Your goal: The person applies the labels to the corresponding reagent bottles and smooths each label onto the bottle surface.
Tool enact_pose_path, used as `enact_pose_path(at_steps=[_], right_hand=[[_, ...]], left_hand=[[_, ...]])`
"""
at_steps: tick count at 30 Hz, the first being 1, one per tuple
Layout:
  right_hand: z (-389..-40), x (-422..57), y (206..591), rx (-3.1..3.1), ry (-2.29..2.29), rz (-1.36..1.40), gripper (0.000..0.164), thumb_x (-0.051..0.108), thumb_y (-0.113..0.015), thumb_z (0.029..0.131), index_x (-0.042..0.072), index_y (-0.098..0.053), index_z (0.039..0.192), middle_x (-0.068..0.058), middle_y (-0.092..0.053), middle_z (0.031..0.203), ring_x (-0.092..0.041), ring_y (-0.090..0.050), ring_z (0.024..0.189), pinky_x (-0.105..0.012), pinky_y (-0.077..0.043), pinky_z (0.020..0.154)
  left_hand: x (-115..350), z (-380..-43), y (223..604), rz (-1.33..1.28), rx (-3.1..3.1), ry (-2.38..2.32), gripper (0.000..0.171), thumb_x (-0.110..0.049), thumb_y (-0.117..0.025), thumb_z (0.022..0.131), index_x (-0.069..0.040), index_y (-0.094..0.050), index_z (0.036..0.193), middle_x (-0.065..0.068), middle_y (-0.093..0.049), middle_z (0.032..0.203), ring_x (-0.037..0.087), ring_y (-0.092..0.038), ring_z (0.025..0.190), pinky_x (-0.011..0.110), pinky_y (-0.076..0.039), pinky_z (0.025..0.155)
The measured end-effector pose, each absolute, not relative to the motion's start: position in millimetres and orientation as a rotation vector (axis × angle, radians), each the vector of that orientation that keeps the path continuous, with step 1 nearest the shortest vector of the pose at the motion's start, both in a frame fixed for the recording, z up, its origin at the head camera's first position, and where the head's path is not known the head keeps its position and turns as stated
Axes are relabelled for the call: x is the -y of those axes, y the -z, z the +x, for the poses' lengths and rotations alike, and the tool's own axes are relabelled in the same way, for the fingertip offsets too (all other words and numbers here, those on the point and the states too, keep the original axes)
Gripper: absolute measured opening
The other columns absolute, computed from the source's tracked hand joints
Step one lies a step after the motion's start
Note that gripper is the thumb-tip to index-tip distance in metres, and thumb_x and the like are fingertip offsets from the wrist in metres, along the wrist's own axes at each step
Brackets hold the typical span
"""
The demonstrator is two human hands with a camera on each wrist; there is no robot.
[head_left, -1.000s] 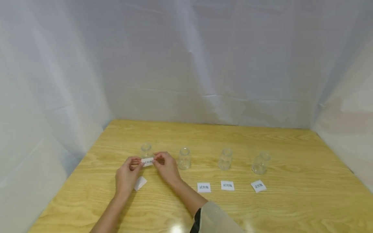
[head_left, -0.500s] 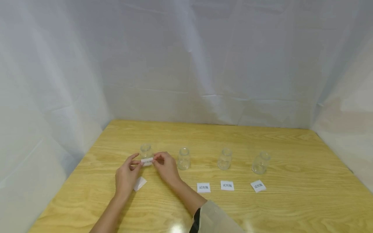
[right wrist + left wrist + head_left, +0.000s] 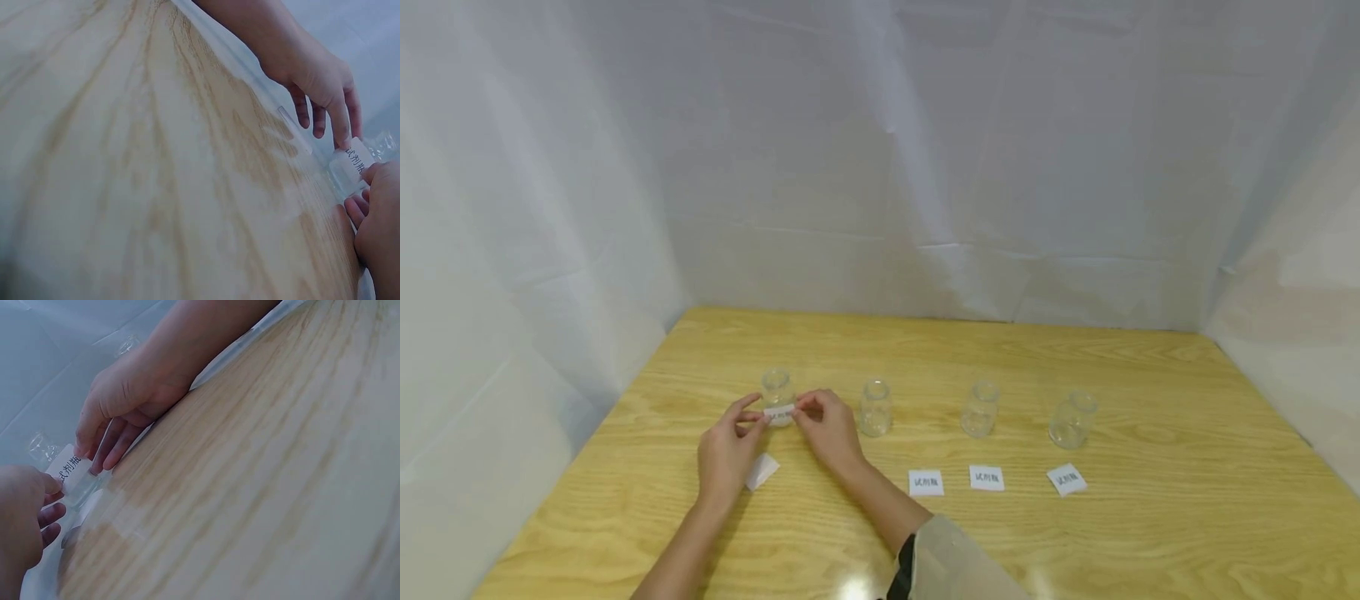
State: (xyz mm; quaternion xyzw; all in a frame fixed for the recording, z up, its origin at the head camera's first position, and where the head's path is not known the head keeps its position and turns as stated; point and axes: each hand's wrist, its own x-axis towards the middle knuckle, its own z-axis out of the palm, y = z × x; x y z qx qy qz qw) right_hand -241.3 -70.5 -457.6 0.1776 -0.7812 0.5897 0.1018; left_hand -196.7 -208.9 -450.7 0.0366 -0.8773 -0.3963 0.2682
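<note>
A small white label (image 3: 779, 414) with dark handwritten characters lies across the front of the leftmost clear glass bottle (image 3: 777, 382), below its neck. My left hand (image 3: 726, 457) pinches the label's left end between thumb and fingers. At the opposite end, my right hand (image 3: 829, 433) pinches it too. The wrist views show the written face of the label (image 3: 74, 465) turned outward, thumbs on its ends and the glass right behind it. The bottle stands upright on the table; fingers and label hide part of its lower body.
Several more glass bottles stand in a row to the right, among them one bottle (image 3: 875, 408) beside my right hand. In front lie three written labels, the nearest label (image 3: 926, 482) past my right forearm. A blank white slip (image 3: 763, 472) lies by my left wrist. White sheeting (image 3: 925, 167) surrounds the wooden table (image 3: 1120, 550).
The label has shifted very slightly up against the bottle, and the left index finger has straightened a little along the bottle's side. Both hands otherwise keep their place.
</note>
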Motion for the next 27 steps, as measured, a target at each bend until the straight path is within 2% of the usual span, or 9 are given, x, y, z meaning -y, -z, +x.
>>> enact_pose_path(at_steps=[10,16,23,27], right_hand=[[-241.0,71.2,457.9,2.296,-1.714,0.516,0.006,0.002,-0.069,0.079,0.003,-0.065,0.082,-0.003,-0.064,0.089,-0.013,-0.061,0.082,-0.019,-0.048,0.073],[-240.2,72.9,458.9,2.317,-1.693,0.486,0.006,0.004,-0.07,0.079,0.005,-0.065,0.081,0.001,-0.062,0.084,-0.01,-0.06,0.079,-0.018,-0.048,0.071],[-240.7,74.3,458.9,2.311,-1.656,0.459,0.006,0.005,-0.071,0.078,0.005,-0.065,0.081,0.002,-0.062,0.083,-0.01,-0.06,0.077,-0.019,-0.048,0.07],[-241.0,75.1,458.8,2.3,-1.644,0.448,0.007,0.005,-0.072,0.078,0.005,-0.065,0.079,0.001,-0.062,0.082,-0.01,-0.06,0.076,-0.018,-0.048,0.069]], left_hand=[[208.9,-196.7,449.9,0.084,2.359,1.057,0.031,-0.007,-0.068,0.083,-0.002,-0.061,0.112,0.014,-0.068,0.086,0.022,-0.061,0.062,0.023,-0.043,0.047],[209.8,-197.4,449.7,0.085,2.35,1.024,0.028,-0.008,-0.068,0.083,-0.002,-0.062,0.109,0.014,-0.068,0.085,0.024,-0.062,0.063,0.027,-0.046,0.049],[209.8,-199.6,450.1,0.068,2.336,1.002,0.028,-0.008,-0.069,0.082,-0.002,-0.063,0.108,0.013,-0.068,0.083,0.023,-0.061,0.06,0.026,-0.044,0.047],[209.6,-200.4,451.4,0.073,2.325,0.997,0.028,-0.009,-0.07,0.081,-0.002,-0.063,0.108,0.013,-0.068,0.082,0.023,-0.062,0.061,0.03,-0.046,0.048]])
